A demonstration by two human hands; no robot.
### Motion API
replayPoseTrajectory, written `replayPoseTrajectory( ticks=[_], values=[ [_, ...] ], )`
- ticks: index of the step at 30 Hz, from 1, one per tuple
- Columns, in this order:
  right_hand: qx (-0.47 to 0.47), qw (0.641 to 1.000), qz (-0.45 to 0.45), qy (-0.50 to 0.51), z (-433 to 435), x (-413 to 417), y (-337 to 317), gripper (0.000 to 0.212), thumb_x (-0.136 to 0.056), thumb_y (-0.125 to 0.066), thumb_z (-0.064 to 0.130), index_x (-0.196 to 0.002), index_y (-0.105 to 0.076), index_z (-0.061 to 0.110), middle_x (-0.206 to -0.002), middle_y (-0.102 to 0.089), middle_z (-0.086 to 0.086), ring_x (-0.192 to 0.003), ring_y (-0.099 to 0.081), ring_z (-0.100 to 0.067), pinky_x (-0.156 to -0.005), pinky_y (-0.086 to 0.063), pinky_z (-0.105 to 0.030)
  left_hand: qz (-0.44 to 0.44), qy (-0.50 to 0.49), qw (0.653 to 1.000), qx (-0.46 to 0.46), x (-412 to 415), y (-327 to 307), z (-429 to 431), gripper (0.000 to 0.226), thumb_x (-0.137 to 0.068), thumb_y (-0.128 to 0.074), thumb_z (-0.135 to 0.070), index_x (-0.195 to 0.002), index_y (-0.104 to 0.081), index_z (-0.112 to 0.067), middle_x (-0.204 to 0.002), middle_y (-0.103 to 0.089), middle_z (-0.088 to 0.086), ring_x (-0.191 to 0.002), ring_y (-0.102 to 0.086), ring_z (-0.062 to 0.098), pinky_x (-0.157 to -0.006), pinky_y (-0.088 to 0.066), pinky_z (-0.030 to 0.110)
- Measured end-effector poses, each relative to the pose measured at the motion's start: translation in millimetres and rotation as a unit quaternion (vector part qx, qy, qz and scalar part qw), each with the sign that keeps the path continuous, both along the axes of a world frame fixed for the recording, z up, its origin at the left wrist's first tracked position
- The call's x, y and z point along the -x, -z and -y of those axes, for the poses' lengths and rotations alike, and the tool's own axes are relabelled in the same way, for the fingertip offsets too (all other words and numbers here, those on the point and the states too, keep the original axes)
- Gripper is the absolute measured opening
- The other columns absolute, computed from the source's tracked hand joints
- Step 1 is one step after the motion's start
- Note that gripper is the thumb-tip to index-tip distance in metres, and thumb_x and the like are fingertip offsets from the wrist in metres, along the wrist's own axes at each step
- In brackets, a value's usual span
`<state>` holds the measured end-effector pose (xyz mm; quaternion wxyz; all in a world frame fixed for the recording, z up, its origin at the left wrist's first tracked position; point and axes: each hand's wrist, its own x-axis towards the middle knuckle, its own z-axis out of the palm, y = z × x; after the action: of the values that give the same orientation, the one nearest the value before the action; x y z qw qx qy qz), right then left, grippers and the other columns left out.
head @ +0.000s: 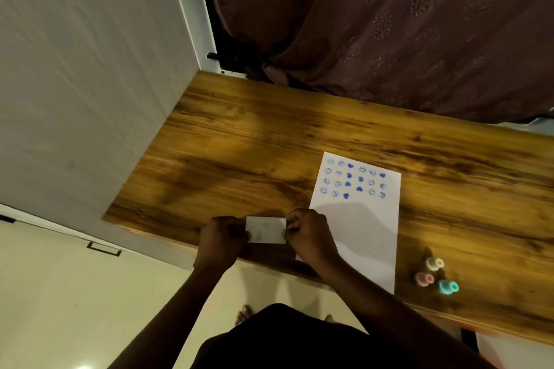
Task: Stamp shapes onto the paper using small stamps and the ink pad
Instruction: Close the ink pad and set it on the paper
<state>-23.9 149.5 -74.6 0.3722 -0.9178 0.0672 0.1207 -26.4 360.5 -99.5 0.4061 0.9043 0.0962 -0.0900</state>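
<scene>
A white sheet of paper (364, 225) lies on the wooden table (239, 144), its far half covered with rows of blue smiley and heart prints. Left of it, near the table's front edge, both hands hold a small white rectangular ink pad case (266, 229). My left hand (223, 238) grips its left end and my right hand (308, 234) pinches its right end. The case looks shut; I cannot tell if its lid is lifting. Three small stamps stand to the right of the paper: a white one (434, 263), a pink one (424, 278) and a teal one (448, 287).
A white cabinet panel (90, 84) borders the table on the left. A dark patterned curtain (389, 24) hangs behind the table's far edge. Pale floor (90, 308) and my feet show below the near edge.
</scene>
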Motion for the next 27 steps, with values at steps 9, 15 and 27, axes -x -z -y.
replayPoseTrajectory(
  ticks=[9, 15, 27],
  values=[
    [-0.052, 0.997, 0.017, 0.057, 16, 2, -13, 0.022, -0.086, -0.077, 0.014, -0.107, -0.075, 0.016, -0.104, -0.078, 0.001, -0.097, -0.072, -0.014, -0.08, -0.055, -0.014, 0.043, 0.004, 0.999, 0.011, -5, -20, 17, 0.023, -0.082, -0.083, -0.005, -0.105, -0.079, -0.007, -0.104, -0.08, 0.012, -0.087, -0.071, 0.017, -0.074, -0.05, 0.019],
    [-0.031, 0.991, 0.069, 0.109, 62, 1, -38, 0.029, -0.087, -0.077, 0.015, -0.116, -0.073, 0.014, -0.119, -0.073, -0.004, -0.113, -0.067, -0.02, -0.097, -0.054, -0.025, 0.045, 0.05, 0.997, 0.046, -23, -53, 66, 0.027, -0.085, -0.082, -0.011, -0.111, -0.075, -0.008, -0.114, -0.078, 0.013, -0.099, -0.074, 0.025, -0.092, -0.061, 0.042],
    [-0.028, 0.963, 0.069, 0.26, 209, 31, -66, 0.028, -0.078, -0.075, 0.002, -0.103, -0.078, 0.015, -0.099, -0.08, -0.001, -0.082, -0.073, -0.01, -0.065, -0.052, -0.007, 0.056, 0.126, 0.986, 0.092, -41, -58, 230, 0.031, -0.08, -0.086, -0.01, -0.11, -0.078, -0.008, -0.111, -0.078, 0.009, -0.096, -0.071, 0.019, -0.089, -0.057, 0.029]
  ],
)
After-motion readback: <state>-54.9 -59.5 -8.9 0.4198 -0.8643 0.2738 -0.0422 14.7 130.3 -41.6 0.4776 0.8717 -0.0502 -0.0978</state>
